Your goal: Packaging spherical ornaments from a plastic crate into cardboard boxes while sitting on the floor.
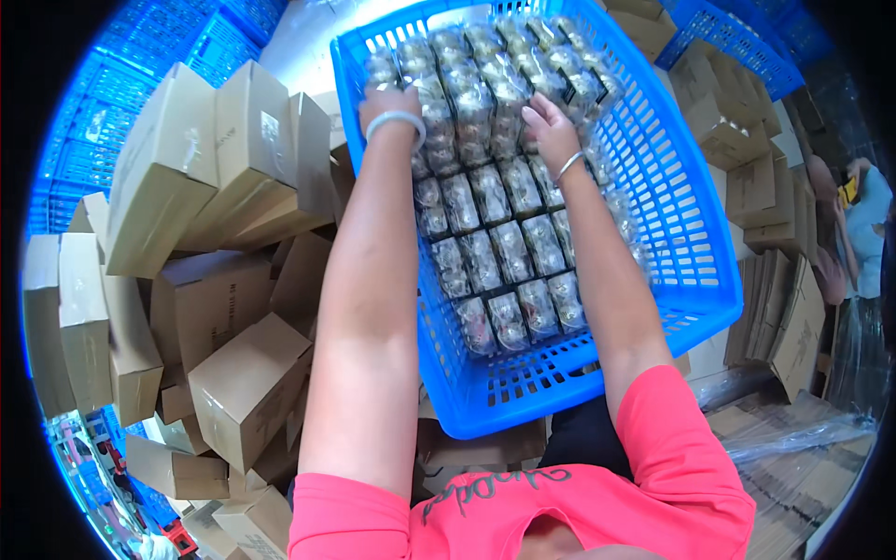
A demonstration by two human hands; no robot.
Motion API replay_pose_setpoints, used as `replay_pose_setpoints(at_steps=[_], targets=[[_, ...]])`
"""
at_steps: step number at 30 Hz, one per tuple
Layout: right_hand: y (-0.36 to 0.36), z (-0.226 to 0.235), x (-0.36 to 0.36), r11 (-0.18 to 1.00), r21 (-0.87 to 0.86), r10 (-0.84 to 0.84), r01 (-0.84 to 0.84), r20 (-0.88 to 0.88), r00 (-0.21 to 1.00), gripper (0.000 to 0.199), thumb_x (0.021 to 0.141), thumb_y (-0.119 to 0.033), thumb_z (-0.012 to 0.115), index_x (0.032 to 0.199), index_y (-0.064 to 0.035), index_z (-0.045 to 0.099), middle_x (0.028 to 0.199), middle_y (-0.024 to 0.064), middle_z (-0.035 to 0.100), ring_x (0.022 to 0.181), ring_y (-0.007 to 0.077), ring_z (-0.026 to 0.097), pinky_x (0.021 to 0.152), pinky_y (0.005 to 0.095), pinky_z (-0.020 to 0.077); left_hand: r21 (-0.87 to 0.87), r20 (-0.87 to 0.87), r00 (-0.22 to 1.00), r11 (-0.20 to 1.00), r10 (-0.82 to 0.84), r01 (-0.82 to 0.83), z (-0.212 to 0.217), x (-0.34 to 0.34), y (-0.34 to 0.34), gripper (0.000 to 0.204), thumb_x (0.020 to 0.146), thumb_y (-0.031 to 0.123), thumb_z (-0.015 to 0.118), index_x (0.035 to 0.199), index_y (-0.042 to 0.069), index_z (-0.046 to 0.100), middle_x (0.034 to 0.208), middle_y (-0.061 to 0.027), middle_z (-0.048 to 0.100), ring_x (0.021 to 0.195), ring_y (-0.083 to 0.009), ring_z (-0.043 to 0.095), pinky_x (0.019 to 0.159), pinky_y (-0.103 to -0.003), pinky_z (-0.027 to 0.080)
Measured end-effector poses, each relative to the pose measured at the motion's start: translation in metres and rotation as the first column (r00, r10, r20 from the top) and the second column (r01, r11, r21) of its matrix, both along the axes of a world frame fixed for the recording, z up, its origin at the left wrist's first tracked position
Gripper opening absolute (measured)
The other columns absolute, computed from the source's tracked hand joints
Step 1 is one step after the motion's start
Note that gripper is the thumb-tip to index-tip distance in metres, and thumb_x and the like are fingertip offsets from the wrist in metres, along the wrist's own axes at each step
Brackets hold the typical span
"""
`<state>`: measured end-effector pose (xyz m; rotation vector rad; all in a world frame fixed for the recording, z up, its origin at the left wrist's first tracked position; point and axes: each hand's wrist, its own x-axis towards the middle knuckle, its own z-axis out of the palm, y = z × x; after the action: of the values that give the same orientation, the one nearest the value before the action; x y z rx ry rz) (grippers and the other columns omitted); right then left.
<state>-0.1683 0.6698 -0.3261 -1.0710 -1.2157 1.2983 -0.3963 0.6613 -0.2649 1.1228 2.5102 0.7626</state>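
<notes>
A big blue plastic basket holds rows of clear packs, each with shiny, rounded, gold-and-silver pieces inside. The packs toward the far end look higher than the near rows. My left hand, with a pale bangle at the wrist, is at the far left, its fingers bent around the outer packs; the fingertips are hidden. Across from it, my right hand, wearing a thin bracelet, lies against the packs with thumb and fingers stretched out and apart. Whether it bears any weight is unclear.
Brown cardboard boxes are heaped on the left, several tilted. Blue crates stack up behind them. More cartons and flattened cardboard lie to the right, with clear plastic film. Another person is at the far right.
</notes>
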Motion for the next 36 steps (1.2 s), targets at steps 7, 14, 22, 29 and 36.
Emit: replay_pose_setpoints(at_steps=[7, 14, 22, 29, 36], targets=[[0.029, -0.023, 0.007, 0.999, 0.053, 0.001, -0.010, 0.179, 0.984, 0.061, 0.082, -0.040, 0.057, 0.118, 0.0066, 0.044, 0.115, 0.0209, 0.050, 0.101, 0.0218, 0.052, 0.088, 0.0309, 0.0388, -0.443, -0.210, 0.958, 0.893, -0.194, 0.083, 0.004, 0.010, 0.003, 0.109, 0.066, 0.073, 0.045, 0.134, -0.007, 0.014, 0.119, -0.0169, 0.051, 0.106, -0.0235, 0.054, 0.083, -0.033, 0.043], [0.015, -0.006, -0.005, 0.975, -0.209, 0.066, -0.072, -0.033, 0.997, 0.059, 0.080, -0.057, 0.047, 0.120, -0.0150, 0.034, 0.116, 0.0049, 0.044, 0.106, 0.0213, 0.042, 0.085, 0.0401, 0.0321, -0.362, -0.151, 0.963, 0.919, -0.224, 0.157, 0.006, 0.006, -0.005, 0.122, 0.059, 0.077, 0.050, 0.136, -0.005, 0.003, 0.113, -0.0208, 0.054, 0.102, -0.0315, 0.055, 0.084, -0.037, 0.042], [0.030, 0.019, 0.021, 0.989, -0.064, -0.107, 0.136, 0.342, 0.933, 0.067, 0.079, -0.063, 0.041, 0.096, -0.0001, 0.054, 0.073, 0.0107, 0.058, 0.055, 0.0168, 0.056, 0.050, 0.0253, 0.0481, -0.078, -0.072, 0.968, 0.969, -0.239, 0.233, 0.006, -0.001, -0.018, 0.128, 0.052, 0.071, 0.063, 0.132, -0.013, 0.009, 0.095, -0.0215, 0.061, 0.088, -0.0286, 0.061, 0.070, -0.035, 0.050], [0.014, 0.035, 0.036, 0.838, -0.540, 0.406, -0.083, 0.514, 0.756, 0.083, 0.074, -0.071, 0.037, 0.109, 0.0024, 0.054, 0.087, 0.0223, 0.059, 0.049, 0.0285, 0.059, 0.043, 0.0333, 0.0508, -0.482, 0.257, 0.884, 0.741, -0.390, 0.467, 0.017, 0.011, -0.031, 0.123, 0.051, 0.059, 0.075, 0.130, -0.013, 0.014, 0.107, -0.0261, 0.055, 0.098, -0.0274, 0.058, 0.084, -0.034, 0.046], [-0.004, 0.038, 0.046, 0.780, -0.599, 0.428, -0.181, 0.300, 0.852, 0.079, 0.076, -0.068, 0.039, 0.135, -0.0167, 0.030, 0.139, 0.0086, 0.029, 0.125, 0.0306, 0.029, 0.088, 0.0573, 0.0325, -0.147, 0.462, 0.887, 0.987, 0.017, 0.058, -0.004, 0.038, -0.049, 0.109, 0.046, 0.038, 0.085, 0.125, -0.008, 0.026, 0.122, -0.0232, 0.044, 0.112, -0.0274, 0.047, 0.091, -0.034, 0.039]])
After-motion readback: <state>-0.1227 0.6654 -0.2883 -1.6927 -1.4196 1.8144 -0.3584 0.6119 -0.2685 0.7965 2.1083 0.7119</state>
